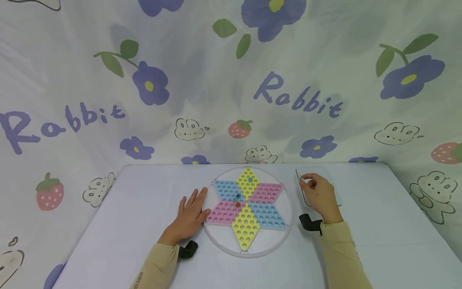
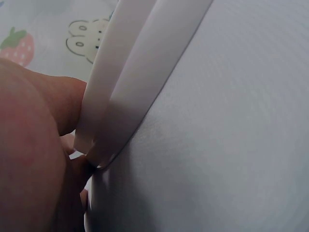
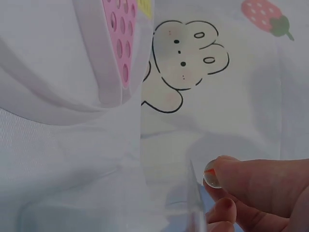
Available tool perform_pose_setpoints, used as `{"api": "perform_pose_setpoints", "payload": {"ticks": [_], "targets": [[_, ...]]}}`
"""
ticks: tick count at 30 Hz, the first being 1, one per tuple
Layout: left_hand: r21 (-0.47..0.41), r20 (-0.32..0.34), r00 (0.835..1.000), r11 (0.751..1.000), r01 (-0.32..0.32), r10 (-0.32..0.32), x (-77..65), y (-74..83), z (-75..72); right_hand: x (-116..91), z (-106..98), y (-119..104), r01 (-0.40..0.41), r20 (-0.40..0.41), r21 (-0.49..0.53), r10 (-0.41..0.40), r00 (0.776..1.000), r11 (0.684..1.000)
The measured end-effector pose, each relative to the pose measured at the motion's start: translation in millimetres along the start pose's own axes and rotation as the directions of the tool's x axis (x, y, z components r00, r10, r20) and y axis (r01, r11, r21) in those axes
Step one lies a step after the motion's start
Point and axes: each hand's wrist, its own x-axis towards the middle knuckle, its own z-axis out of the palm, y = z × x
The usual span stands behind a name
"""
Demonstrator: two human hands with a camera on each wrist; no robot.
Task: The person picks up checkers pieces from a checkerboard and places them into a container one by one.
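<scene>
My right hand (image 1: 319,194) pinches a clear glass marble (image 3: 210,175) with an orange streak between thumb and fingertip, above a transparent box (image 1: 335,198) at the right. Flat on the table to the left lies my left hand (image 1: 189,218), its fingers fairly straight and its thumb touching the rim of the Chinese checkers board (image 1: 249,255). The round board carries a star of yellow, pink and blue points with holes. One bluish marble (image 1: 250,180) sits in the far yellow point. Near the star's centre are a blue marble (image 1: 238,196), a greenish marble (image 1: 236,200) and a red-brown marble (image 1: 238,205).
A white-covered table (image 1: 133,224) holds everything. Behind it hangs a cloth backdrop (image 1: 209,84) printed with flowers, rabbits and strawberries. Black wrist cameras stick out from both tan sleeves (image 1: 337,241), the right one close to the board's right edge. What the transparent box contains is unclear.
</scene>
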Motion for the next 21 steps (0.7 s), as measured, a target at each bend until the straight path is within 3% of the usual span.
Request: {"api": "perform_pose_setpoints", "payload": {"ticks": [21], "targets": [[-0.007,0.000,1.000,1.000,0.013,-0.013,-0.9,5.9,-2.7,0.5,3.2,6.3,0.015,-0.001,-0.033,-0.015,1.000,0.999]]}}
